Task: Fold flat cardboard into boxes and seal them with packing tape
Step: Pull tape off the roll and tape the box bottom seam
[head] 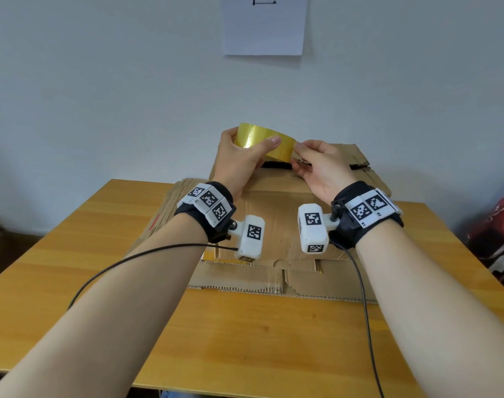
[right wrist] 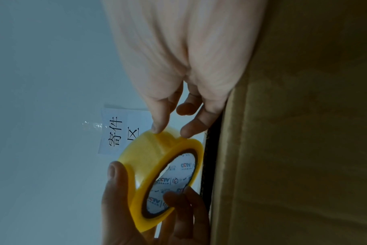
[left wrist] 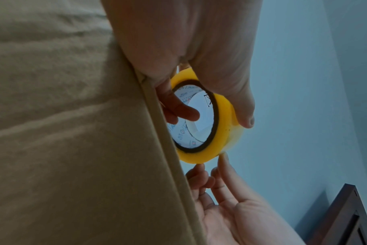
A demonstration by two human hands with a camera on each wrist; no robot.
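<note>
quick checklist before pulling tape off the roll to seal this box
1. Tape roll held firm: ok, the left hand grips it, thumb on the outer face, a finger through the core.
2. Right hand on the tape end: cannot tell, thumb and forefinger touch the roll's outer face, but no loose end shows.
3. Tape peeled: not ok, none pulled off yet.
4. Cardboard box under the hands: ok, it lies on the table.
5. Flaps closed for sealing: not ok, a dark gap shows at the far edge.
</note>
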